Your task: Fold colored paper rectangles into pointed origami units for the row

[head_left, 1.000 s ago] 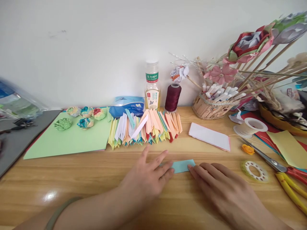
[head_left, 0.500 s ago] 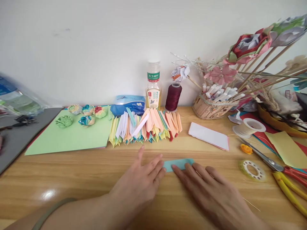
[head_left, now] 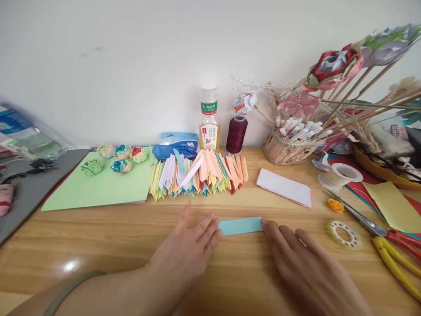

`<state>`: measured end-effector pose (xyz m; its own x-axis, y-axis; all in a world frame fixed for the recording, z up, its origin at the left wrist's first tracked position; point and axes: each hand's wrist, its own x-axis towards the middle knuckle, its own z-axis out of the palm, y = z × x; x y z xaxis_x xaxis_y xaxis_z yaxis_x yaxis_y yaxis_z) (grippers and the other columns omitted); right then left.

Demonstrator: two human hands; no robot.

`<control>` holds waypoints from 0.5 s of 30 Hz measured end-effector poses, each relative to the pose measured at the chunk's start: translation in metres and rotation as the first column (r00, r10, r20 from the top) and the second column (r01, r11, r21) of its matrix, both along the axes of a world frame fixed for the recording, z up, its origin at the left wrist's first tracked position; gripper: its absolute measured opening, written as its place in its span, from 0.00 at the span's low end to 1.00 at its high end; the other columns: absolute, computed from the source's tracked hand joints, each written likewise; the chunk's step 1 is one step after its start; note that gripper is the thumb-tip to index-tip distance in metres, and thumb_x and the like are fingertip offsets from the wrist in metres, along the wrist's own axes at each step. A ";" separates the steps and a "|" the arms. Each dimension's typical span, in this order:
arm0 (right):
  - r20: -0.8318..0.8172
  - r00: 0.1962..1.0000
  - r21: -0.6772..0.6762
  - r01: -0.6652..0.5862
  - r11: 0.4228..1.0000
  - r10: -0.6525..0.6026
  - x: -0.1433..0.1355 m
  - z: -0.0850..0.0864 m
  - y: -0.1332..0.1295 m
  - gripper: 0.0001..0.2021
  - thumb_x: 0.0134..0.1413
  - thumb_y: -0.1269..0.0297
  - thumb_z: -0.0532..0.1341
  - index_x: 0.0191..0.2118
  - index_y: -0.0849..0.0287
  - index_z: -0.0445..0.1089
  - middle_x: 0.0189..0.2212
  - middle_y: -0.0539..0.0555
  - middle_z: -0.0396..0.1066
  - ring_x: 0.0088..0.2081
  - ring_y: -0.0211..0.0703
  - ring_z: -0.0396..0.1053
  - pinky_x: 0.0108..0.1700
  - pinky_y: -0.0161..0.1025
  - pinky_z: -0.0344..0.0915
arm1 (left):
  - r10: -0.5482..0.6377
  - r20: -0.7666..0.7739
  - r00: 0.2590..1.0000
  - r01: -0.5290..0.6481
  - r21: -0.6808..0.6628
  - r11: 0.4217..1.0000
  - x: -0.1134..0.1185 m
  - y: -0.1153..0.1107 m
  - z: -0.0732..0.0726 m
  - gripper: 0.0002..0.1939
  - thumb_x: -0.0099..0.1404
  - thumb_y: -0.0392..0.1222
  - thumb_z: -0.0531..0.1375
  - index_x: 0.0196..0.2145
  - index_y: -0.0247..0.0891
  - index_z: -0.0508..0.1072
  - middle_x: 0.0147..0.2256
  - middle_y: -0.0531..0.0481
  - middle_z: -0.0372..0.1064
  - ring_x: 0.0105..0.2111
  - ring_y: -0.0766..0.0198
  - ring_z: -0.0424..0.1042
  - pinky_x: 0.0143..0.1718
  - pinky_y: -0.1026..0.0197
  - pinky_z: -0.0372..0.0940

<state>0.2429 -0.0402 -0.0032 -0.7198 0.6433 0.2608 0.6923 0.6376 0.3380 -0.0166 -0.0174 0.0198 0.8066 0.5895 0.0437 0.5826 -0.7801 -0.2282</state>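
A folded blue paper strip (head_left: 240, 225) lies flat on the wooden table in front of me. My left hand (head_left: 187, 248) rests palm-down with its fingers stretched and spread, fingertips covering the strip's left end. At the other end, my right hand (head_left: 304, 259) lies low with fingers slightly bent and apart, one fingertip touching the strip's edge. Its thumb is mostly hidden. Just beyond the strip stands a long row of folded paper pieces (head_left: 197, 175) in several colours. To its right is a stack of white paper rectangles (head_left: 284, 187).
Paper rosettes (head_left: 121, 166) sit on green sheets (head_left: 98, 191) at left. Behind stand a tissue pack (head_left: 176, 145), a bottle (head_left: 209, 118) and a maroon thread spool (head_left: 236, 134). Right are a flower basket (head_left: 289, 149), white spool (head_left: 340, 175), tape roll (head_left: 344, 234), scissors (head_left: 371, 226) and yellow-handled tool (head_left: 391, 263).
My right hand has slid rightward off the strip's middle to its right end, so more blue shows. My left hand stays on the left end. The view has shifted slightly.
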 end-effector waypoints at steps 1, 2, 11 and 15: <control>-0.019 1.000 -0.029 0.002 1.000 -0.003 0.000 -0.002 0.000 0.25 0.46 0.82 0.47 0.52 0.73 0.66 0.49 0.71 0.67 0.46 0.62 0.68 0.43 0.54 0.68 | -0.003 -0.005 1.000 0.003 -0.004 1.000 -0.001 0.000 0.000 0.16 0.69 0.42 0.50 0.52 0.43 0.70 0.54 0.49 0.65 0.56 0.57 0.59 0.58 0.44 0.48; -0.036 0.999 -0.040 0.004 0.999 -0.005 0.000 -0.003 0.001 0.26 0.46 0.81 0.48 0.53 0.72 0.65 0.49 0.71 0.67 0.47 0.62 0.68 0.43 0.54 0.68 | -0.006 -0.009 1.000 0.006 -0.006 1.000 -0.001 0.001 0.000 0.16 0.69 0.42 0.50 0.52 0.44 0.69 0.54 0.49 0.65 0.56 0.58 0.59 0.58 0.44 0.48; 0.102 0.992 0.108 0.067 0.992 -0.078 -0.021 0.006 -0.006 0.30 0.48 0.81 0.46 0.59 0.70 0.57 0.45 0.74 0.69 0.42 0.64 0.71 0.38 0.59 0.69 | -0.033 0.006 0.999 0.033 0.019 0.999 0.004 -0.002 0.001 0.18 0.71 0.43 0.46 0.53 0.39 0.68 0.52 0.42 0.67 0.56 0.59 0.60 0.58 0.43 0.47; 0.156 0.984 0.137 0.069 0.988 -0.090 -0.012 0.003 -0.007 0.27 0.47 0.81 0.46 0.56 0.79 0.58 0.47 0.79 0.67 0.44 0.64 0.70 0.40 0.58 0.69 | -0.001 -0.017 1.000 0.000 -0.030 1.000 0.005 -0.001 0.003 0.17 0.70 0.42 0.49 0.53 0.42 0.69 0.53 0.44 0.65 0.55 0.57 0.61 0.56 0.44 0.50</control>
